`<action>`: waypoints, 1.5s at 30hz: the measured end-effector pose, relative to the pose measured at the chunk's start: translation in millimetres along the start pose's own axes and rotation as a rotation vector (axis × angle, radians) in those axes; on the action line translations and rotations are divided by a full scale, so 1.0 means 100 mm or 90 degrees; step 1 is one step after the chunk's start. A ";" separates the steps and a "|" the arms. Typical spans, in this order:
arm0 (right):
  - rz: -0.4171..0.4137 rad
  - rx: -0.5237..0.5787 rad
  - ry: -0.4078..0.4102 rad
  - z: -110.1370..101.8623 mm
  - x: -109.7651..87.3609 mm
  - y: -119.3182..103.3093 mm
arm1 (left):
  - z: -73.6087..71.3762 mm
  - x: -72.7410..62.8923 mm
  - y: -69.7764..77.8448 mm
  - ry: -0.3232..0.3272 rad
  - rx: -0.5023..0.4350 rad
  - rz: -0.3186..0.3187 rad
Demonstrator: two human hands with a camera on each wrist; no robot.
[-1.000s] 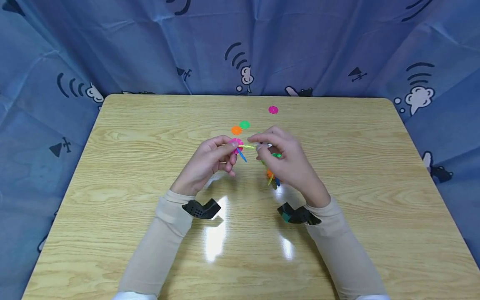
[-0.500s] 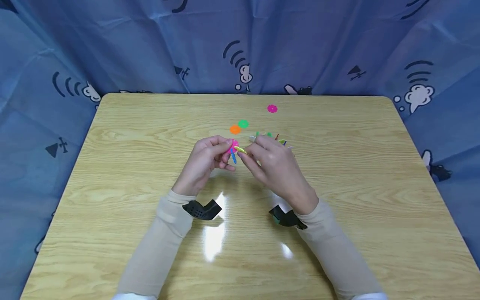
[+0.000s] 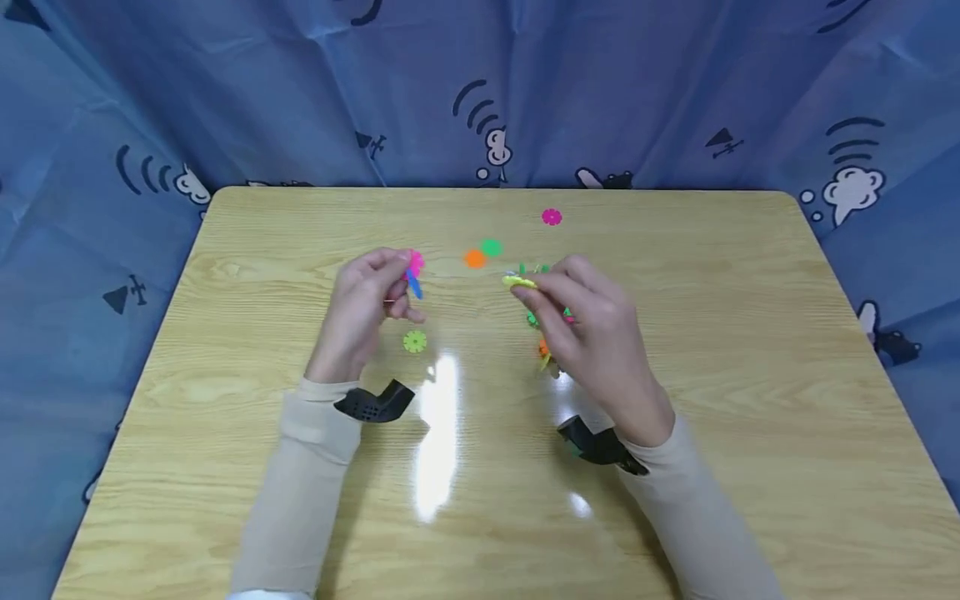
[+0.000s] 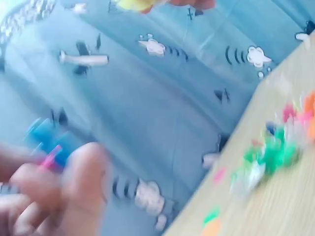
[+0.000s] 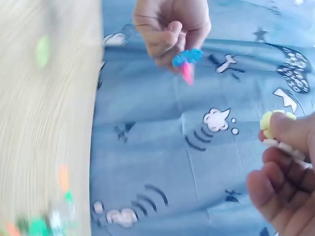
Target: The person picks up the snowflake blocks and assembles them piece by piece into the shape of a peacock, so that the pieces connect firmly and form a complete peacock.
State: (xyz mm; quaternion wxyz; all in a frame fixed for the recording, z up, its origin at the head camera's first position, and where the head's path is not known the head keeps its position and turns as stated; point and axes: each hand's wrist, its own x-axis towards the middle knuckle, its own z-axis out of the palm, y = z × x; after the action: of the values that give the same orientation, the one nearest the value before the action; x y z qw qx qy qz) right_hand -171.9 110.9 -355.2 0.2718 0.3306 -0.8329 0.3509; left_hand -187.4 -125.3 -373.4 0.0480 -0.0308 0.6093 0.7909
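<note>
My left hand (image 3: 356, 312) pinches a pink notched plastic disc (image 3: 417, 263) joined with a blue one (image 3: 415, 285). The blue disc (image 5: 188, 57) and pink disc (image 5: 186, 73) stand crosswise in the right wrist view. In my right hand (image 3: 600, 333), thumb and fingers pinch a yellow disc (image 3: 517, 282). Beside that yellow disc (image 5: 269, 123), the right wrist view shows small red and white parts, blurred and half covered by fingers. Both hands are raised above the table, apart from each other. A light green disc (image 3: 415, 342) lies below the left hand.
An orange disc (image 3: 475, 259) and a green disc (image 3: 491, 247) lie on the wooden table (image 3: 225, 467); a magenta disc (image 3: 552, 217) lies farther back. Several mixed pieces (image 4: 270, 155) lie together, partly hidden behind my right hand in the head view. A blue patterned curtain (image 3: 300, 100) surrounds the table.
The hands have separated: the left moved left with the pink and blue discs, the right drew right with the yellow one. The light green disc on the table has come into view.
</note>
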 end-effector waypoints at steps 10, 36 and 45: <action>0.049 0.078 -0.047 0.08 -0.01 0.10 | 0.31 -0.13 -0.04 -0.160 0.055 -0.044; 0.011 0.073 -0.013 0.20 -0.03 0.13 | 0.38 -0.15 -0.10 -0.187 0.023 -0.068; 0.008 0.051 -0.018 0.24 -0.02 0.15 | 0.42 -0.16 -0.13 -0.155 0.019 -0.079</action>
State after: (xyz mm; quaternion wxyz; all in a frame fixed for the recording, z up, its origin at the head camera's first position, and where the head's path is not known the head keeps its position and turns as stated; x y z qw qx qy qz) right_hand -187.1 101.1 -377.2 0.2446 0.3410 -0.8239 0.3808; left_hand -170.1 -81.6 -373.3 0.1705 0.0283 0.6075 0.7752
